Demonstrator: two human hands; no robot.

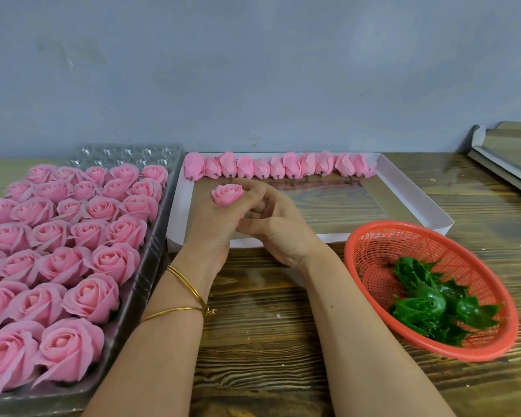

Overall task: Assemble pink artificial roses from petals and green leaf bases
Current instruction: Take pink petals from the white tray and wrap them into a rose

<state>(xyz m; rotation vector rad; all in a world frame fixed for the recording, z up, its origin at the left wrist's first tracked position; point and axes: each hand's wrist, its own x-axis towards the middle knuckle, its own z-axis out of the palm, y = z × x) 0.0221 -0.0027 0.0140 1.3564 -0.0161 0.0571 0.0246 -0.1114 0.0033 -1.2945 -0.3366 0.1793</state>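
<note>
**One rose head in hand, no leaf base showing on it**

We grip a pink rose head (227,194) in our left hand (220,221). The fingers curl round its underside and the bloom faces up, over the near-left part of the shallow white box (415,191). Our right hand (280,227) meets the left beneath the bloom, fingers curled. Whether it pinches anything there we cannot tell, because the contact is hidden. No green shows under the petals.

Stock:
- **Petal heads:** a row of petal heads (283,165) lies along the box's far wall.
- **Leaf bases:** green leaf bases (433,302) sit loose in the red basket (388,224), to the right on the tabletop (268,326).
- **Finished roses:** finished roses (103,260) fill most of the grey tray (145,284) on the left. The cups at its far end are unfilled.

Our read is that the head is being shaped or readied for its base. Next, the right hand likely needs to take one leaf base from the basket and line its hole up under the head. It should press the base on without crushing the petals, and the rose then goes to an open tray cup.
</note>
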